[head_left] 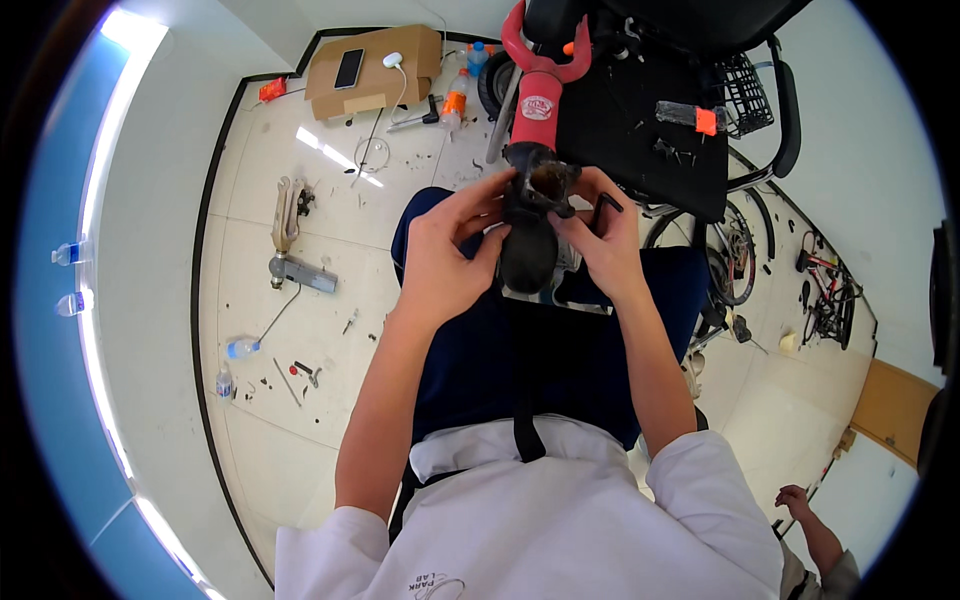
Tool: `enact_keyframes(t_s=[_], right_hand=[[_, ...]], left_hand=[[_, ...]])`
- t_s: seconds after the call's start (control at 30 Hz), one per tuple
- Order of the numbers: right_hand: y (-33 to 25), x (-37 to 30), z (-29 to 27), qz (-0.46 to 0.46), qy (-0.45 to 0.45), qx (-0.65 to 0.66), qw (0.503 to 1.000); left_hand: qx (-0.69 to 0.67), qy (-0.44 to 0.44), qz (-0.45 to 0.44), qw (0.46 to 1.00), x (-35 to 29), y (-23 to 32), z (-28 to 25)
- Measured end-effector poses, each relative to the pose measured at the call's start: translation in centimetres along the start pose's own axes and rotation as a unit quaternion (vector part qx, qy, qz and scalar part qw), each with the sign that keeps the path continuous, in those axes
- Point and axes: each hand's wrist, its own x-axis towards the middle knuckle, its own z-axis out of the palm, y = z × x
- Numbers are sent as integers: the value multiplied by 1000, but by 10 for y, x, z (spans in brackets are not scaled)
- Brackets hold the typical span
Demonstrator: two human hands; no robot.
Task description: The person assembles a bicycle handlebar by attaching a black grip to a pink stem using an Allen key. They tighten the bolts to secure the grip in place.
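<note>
A red tube with a forked far end points away from me and rests by the black office chair. Its near end is a black joint with an open, rusty-brown hollow and a rounded black piece below it. My left hand is closed round the left side of this black end. On the other side, my right hand pinches the joint's edge with thumb and fingers. A bent black rod like a hex key sticks out among the right fingers. The joint's underside is hidden.
The black chair seat holds small parts and a clear bag. A cardboard box carries a phone. Bottles, tools and a metal-and-grey part lie on the left floor. Bicycles stand right; another person's hand shows lower right.
</note>
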Motion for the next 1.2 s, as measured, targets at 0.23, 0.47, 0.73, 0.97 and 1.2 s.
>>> enact_keyframes(t_s=[0.23,0.47,0.73,0.97,1.2], right_hand=[[12,-1,12,-30,33,-28,999],[6,5,13,-71,30,-69,995],[-18,-19,-6,-66,95,-153,981],[-28,-68,-26,-71,117,-165,977],[-7,-87,-32,-109,144,-105,978]], left_hand=[[-81,45,-35,995,-7,-1,7],[-99,98,-42,989,-12,-14,16],[-54,87,-41,994,-27,2,48],[-36,32,-20,999,-62,3,78],[-173,28,-83,981,-70,2,79]])
